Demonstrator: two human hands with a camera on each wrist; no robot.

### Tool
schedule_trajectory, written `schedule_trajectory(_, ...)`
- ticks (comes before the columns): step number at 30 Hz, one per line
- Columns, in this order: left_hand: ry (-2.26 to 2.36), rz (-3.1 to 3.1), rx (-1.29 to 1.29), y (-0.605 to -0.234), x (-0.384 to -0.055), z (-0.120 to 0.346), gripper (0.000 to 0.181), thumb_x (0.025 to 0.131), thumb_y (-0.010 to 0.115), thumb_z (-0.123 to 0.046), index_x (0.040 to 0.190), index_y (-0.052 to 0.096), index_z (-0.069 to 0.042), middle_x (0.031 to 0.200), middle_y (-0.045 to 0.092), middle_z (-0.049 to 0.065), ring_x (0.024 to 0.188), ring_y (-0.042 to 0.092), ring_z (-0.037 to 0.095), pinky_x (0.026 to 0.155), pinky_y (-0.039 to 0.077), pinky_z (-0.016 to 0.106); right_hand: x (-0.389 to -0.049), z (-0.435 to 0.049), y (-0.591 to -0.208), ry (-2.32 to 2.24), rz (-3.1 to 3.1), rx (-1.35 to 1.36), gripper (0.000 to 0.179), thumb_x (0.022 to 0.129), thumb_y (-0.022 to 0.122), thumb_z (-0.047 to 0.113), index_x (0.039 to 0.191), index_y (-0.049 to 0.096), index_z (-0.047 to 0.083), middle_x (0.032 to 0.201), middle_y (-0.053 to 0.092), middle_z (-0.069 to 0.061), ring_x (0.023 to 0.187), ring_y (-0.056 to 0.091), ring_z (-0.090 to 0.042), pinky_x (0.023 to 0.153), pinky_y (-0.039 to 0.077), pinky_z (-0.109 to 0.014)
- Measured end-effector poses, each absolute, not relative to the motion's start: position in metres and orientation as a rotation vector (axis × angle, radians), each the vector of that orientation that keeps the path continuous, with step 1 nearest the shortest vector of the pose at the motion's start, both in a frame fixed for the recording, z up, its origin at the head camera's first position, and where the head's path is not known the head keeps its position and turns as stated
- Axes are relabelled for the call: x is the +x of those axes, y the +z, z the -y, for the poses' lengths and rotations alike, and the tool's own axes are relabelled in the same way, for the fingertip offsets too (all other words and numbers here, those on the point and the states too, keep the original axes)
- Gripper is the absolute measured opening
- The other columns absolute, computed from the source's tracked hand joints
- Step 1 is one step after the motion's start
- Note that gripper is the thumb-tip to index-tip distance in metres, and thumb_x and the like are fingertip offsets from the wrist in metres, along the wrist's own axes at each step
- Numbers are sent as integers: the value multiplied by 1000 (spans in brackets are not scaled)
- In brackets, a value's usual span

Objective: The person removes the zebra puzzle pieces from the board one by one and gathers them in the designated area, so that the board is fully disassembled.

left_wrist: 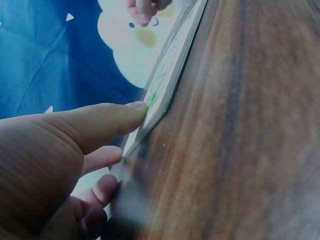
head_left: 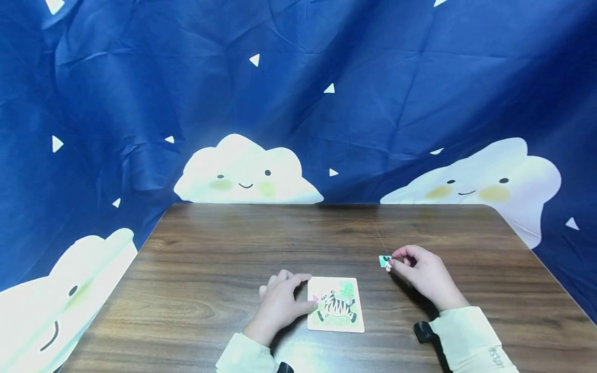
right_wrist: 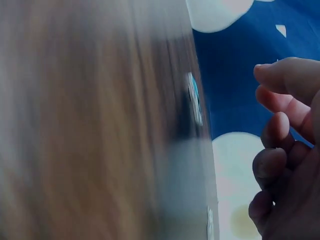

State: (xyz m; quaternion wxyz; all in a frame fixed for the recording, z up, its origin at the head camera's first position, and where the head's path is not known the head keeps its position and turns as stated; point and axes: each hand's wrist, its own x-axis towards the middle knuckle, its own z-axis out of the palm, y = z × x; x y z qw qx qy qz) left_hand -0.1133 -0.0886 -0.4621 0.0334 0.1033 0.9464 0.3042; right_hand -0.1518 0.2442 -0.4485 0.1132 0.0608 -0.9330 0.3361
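A thin square board (head_left: pixel 336 304) with a running zebra on it lies flat on the table. My left hand (head_left: pixel 282 303) is at its left side, the thumb resting on the board's edge and the forefinger reaching its far left corner. In the left wrist view that thumb (left_wrist: pixel 120 119) touches the board's face. To the right lies a small puzzle piece (head_left: pixel 385 261), turquoise with black and white. Around it my right hand (head_left: pixel 426 272) hovers with bent fingers. The right wrist view shows the piece (right_wrist: pixel 195 99) on the table, apart from the fingertips (right_wrist: pixel 265 72).
The brown wooden table (head_left: pixel 210 248) runs back to a blue curtain (head_left: pixel 280 103) printed with white smiling clouds and small triangles. Black wrist straps (head_left: pixel 423 332) sit at the pale sleeves (head_left: pixel 471 336).
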Motion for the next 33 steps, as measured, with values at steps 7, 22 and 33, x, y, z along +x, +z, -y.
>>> schedule_trajectory(7, 932, -2908, 318, -461, -113, 88, 62, 73, 84, -43, 129, 68, -24, 104, 54, -3, 89, 43, 19, 75, 27, 45, -146, -222, -446, 1032, 2755, 315, 11, 87, 77, 17, 96, 72, 12, 78, 54, 6, 73, 51, -9, 66, 42, -26)
schedule_trajectory(22, 923, -2912, 313, -461, -113, 87, 62, 72, 84, -45, 129, 68, -24, 104, 55, -3, 92, 45, 19, 75, 29, 45, -132, -174, -451, 1255, 2930, 679, 15, 89, 75, 20, 103, 72, 18, 71, 49, 10, 63, 46, -4, 60, 40, -25)
schedule_trajectory(33, 911, -2924, 305, -462, -113, 87, 62, 72, 84, -45, 128, 68, -25, 105, 55, -3, 92, 45, 19, 74, 28, 44, -131, -163, -457, 1186, 3029, 753, 18, 86, 77, 21, 104, 75, 21, 64, 42, 14, 57, 40, -1, 58, 35, -22)
